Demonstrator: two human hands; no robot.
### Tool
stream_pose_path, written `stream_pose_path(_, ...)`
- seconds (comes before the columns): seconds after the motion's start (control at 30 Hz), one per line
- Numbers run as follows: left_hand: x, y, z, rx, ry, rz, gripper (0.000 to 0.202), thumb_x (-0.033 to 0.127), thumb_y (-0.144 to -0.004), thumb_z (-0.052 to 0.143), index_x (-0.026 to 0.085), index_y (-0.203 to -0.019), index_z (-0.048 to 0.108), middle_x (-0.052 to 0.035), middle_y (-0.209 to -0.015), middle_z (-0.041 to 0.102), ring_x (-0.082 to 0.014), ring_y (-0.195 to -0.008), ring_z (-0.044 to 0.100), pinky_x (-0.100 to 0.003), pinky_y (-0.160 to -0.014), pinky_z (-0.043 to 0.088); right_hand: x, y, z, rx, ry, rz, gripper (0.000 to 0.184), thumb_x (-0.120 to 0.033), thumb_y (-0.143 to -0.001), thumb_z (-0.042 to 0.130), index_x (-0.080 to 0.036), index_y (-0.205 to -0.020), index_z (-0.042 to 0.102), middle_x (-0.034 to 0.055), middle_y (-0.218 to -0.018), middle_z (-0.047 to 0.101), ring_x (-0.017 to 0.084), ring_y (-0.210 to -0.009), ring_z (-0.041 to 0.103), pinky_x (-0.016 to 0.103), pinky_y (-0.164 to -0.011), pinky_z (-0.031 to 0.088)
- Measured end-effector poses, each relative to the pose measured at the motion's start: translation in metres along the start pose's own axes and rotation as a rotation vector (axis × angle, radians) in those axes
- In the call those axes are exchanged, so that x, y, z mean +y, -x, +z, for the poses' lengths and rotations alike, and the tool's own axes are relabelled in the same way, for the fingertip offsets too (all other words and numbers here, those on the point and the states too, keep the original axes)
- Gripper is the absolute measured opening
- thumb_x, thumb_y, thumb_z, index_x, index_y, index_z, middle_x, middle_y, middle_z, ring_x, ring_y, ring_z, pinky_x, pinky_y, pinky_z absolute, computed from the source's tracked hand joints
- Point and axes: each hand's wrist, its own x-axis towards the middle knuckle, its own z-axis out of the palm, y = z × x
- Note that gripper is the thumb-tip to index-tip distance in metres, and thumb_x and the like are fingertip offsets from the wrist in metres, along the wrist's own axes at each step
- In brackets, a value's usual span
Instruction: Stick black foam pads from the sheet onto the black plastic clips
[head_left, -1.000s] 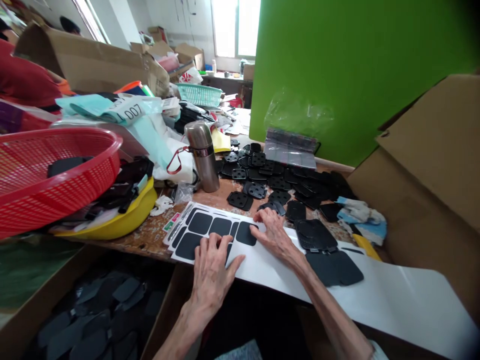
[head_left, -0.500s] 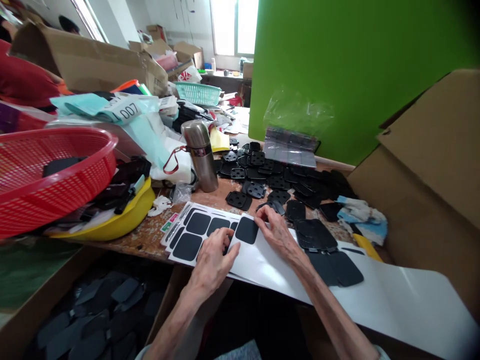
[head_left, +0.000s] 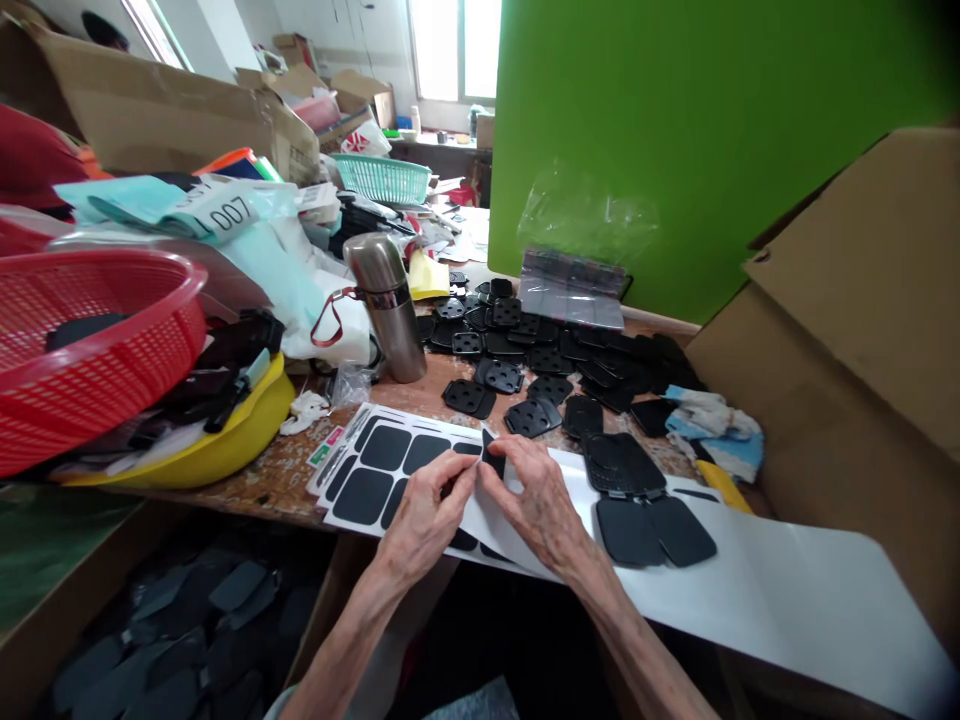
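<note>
A white backing sheet [head_left: 420, 470] with several black rounded-square stickers lies at the table's front edge. Over it, my left hand [head_left: 424, 515] and my right hand [head_left: 536, 500] meet, fingertips pinched together on one black sticker [head_left: 491, 455] that stands lifted off the sheet. A long bare white liner [head_left: 787, 600] runs off to the right under my right forearm. Two black plastic pads [head_left: 652, 525] lie on that liner, just right of my right hand. Behind the sheet, many black plastic pieces [head_left: 540, 365] are spread across the table.
A steel flask [head_left: 386, 305] stands left of the pieces. A red basket [head_left: 90, 360] sits over a yellow tray [head_left: 225, 445] at left. A green board [head_left: 675, 130] and cardboard box [head_left: 862, 330] close the right side. Below left, a box holds dark pads [head_left: 172, 630].
My hands came together over the sheet. The black sticker near its right end was peeled up and is now pinched between both hands. The view shifted slightly right.
</note>
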Motion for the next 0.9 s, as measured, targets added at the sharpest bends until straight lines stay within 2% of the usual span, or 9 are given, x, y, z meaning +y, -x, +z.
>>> stream_pose_path(0.23, -0.004, -0.001, 0.003, 0.008, -0.025, 0.03, 0.028, 0.033, -0.085, 0.043, 0.018, -0.097, 0.063, 0.0006, -0.074, 0.051, -0.0112, -0.066, 0.046, -0.022, -0.059, 0.036, 0.002, 0.001, 0.001, 0.049, -0.048, -0.045, 0.012, -0.012, -0.082, 0.048, -0.017, -0.087, 0.057, 0.0054, -0.09, 0.063, 0.018, -0.088, 0.057, 0.031, -0.083, 0.041)
stream_pose_path(0.43, -0.008, 0.002, 0.004, 0.021, 0.044, -0.001, 0.029, 0.033, -0.084, 0.045, 0.019, -0.1, 0.064, 0.0009, -0.073, 0.051, -0.0104, -0.061, 0.043, -0.021, -0.053, 0.035, 0.002, 0.001, 0.002, 0.025, -0.094, -0.002, 0.012, -0.013, -0.082, 0.048, -0.018, -0.089, 0.057, 0.005, -0.092, 0.062, 0.018, -0.09, 0.056, 0.031, -0.085, 0.039)
stream_pose_path(0.53, -0.011, 0.001, 0.006, 0.047, 0.068, -0.066, 0.031, 0.035, -0.082, 0.047, 0.018, -0.1, 0.064, 0.0004, -0.071, 0.053, -0.0109, -0.06, 0.045, -0.021, -0.052, 0.036, 0.003, 0.001, 0.002, 0.037, -0.11, 0.054, 0.013, -0.014, -0.083, 0.045, -0.017, -0.086, 0.057, 0.004, -0.087, 0.062, 0.017, -0.085, 0.056, 0.029, -0.079, 0.04)
stream_pose_path(0.67, -0.017, -0.002, 0.006, 0.117, 0.096, -0.172, 0.036, 0.039, -0.079, 0.049, 0.015, -0.101, 0.063, -0.0006, -0.067, 0.058, -0.013, -0.057, 0.049, -0.023, -0.051, 0.038, 0.014, 0.005, -0.01, 0.135, -0.142, 0.24, 0.018, -0.02, -0.088, 0.04, -0.018, -0.083, 0.057, 0.0003, -0.075, 0.059, 0.014, -0.069, 0.054, 0.024, -0.063, 0.04)
stream_pose_path(0.77, -0.014, -0.003, 0.003, 0.174, -0.016, -0.18, 0.035, 0.039, -0.078, 0.048, 0.015, -0.097, 0.064, -0.002, -0.069, 0.06, -0.0155, -0.06, 0.052, -0.026, -0.055, 0.04, 0.026, 0.009, -0.028, 0.242, -0.156, 0.398, 0.021, -0.028, -0.089, 0.04, -0.019, -0.078, 0.056, -0.0021, -0.067, 0.056, 0.013, -0.063, 0.051, 0.023, -0.059, 0.038)
stream_pose_path(0.83, -0.006, -0.001, 0.001, 0.302, -0.187, -0.141, 0.033, 0.039, -0.076, 0.049, 0.017, -0.095, 0.064, -0.0034, -0.075, 0.059, -0.018, -0.068, 0.053, -0.029, -0.063, 0.041, 0.029, 0.011, -0.037, 0.328, -0.1, 0.43, 0.02, -0.028, -0.088, 0.041, -0.019, -0.079, 0.056, -0.0022, -0.065, 0.054, 0.013, -0.06, 0.049, 0.024, -0.058, 0.038)
stream_pose_path(0.9, 0.006, 0.0, 0.001, 0.401, -0.278, -0.108, 0.029, 0.041, -0.075, 0.051, 0.019, -0.09, 0.062, -0.0037, -0.079, 0.057, -0.019, -0.073, 0.052, -0.031, -0.07, 0.041, 0.024, 0.015, -0.039, 0.41, -0.026, 0.362, 0.016, -0.024, -0.087, 0.042, -0.018, -0.083, 0.056, 0.0004, -0.071, 0.057, 0.015, -0.066, 0.052, 0.026, -0.063, 0.041)
